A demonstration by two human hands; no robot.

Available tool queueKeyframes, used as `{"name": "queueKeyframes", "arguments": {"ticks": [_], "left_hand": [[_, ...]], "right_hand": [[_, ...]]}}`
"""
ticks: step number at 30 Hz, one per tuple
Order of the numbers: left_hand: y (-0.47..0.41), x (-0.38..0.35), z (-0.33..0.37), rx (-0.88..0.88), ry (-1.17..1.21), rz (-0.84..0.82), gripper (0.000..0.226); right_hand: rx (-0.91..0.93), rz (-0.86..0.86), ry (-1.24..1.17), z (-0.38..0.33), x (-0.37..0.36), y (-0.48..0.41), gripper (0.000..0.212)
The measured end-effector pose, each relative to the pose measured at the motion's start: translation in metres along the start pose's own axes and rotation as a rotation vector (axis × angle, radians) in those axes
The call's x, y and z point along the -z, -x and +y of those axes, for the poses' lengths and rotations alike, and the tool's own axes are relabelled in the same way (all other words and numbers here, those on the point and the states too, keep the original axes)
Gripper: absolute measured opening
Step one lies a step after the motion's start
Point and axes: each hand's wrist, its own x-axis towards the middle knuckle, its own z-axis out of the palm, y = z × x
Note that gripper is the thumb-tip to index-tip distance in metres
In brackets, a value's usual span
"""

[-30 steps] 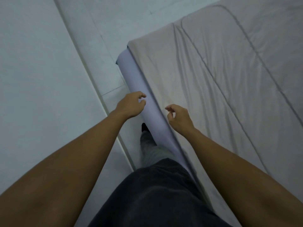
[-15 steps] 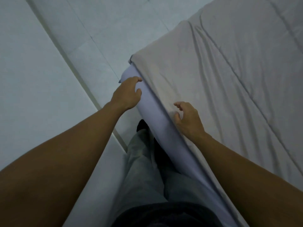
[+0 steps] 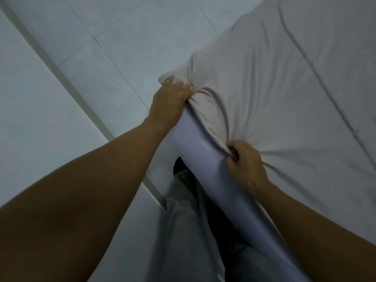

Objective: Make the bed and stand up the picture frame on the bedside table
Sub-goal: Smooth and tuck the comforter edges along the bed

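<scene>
Gripping beige cover (image 3: 264,88) with both hands, each clamped on fabric. Left hand (image 3: 168,102): fingers curled over the cover's corner at the corner of the bed, cloth bunched under them. Right hand (image 3: 247,162): fingers and thumb pinch the cover's edge further along the same side, folds fanning out from the pinch. A slack loop of fabric sags between the two grips. Cover lies on top of the bed and fills the right half of the view; its edge sits along the top of the lilac mattress side (image 3: 203,157). Long axis of that edge: lower right to upper left, ending at the corner under the left hand. Stitched seams in the cover run roughly parallel to it. Grey trousers (image 3: 183,231) stand right against the mattress side. Pale tiled floor (image 3: 122,37) lies left of the bed.
</scene>
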Motion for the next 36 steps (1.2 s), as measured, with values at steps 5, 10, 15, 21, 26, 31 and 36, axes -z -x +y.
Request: {"name": "queueKeyframes", "arguments": {"ticks": [5,10,15,21,26,31,36], "left_hand": [[0.019,0.038,-0.031,0.119,-0.012,-0.072,0.035],[0.052,0.05,-0.021,0.215,0.091,-0.181,0.04],[0.037,0.034,0.002,0.324,0.114,0.02,0.042],[0.034,-0.023,0.042,0.078,-0.014,-0.138,0.067],[0.047,-0.038,0.025,0.044,-0.152,-0.166,0.07],[0.05,-0.028,0.033,0.299,-0.023,-0.165,0.079],[0.062,-0.021,0.04,0.858,0.141,0.087,0.085]], "right_hand": [[0.073,-0.064,-0.068,-0.031,-0.009,0.001,0.02],[0.161,-0.14,-0.145,-0.026,-0.028,0.016,0.025],[0.309,-0.019,-0.245,-0.016,-0.016,0.024,0.014],[0.268,0.096,0.366,0.045,-0.006,0.026,0.069],[0.3,-0.113,0.487,0.048,-0.048,0.062,0.076],[0.563,-0.098,0.441,0.056,-0.021,0.063,0.077],[0.516,0.049,0.355,0.066,-0.001,0.039,0.054]]}}
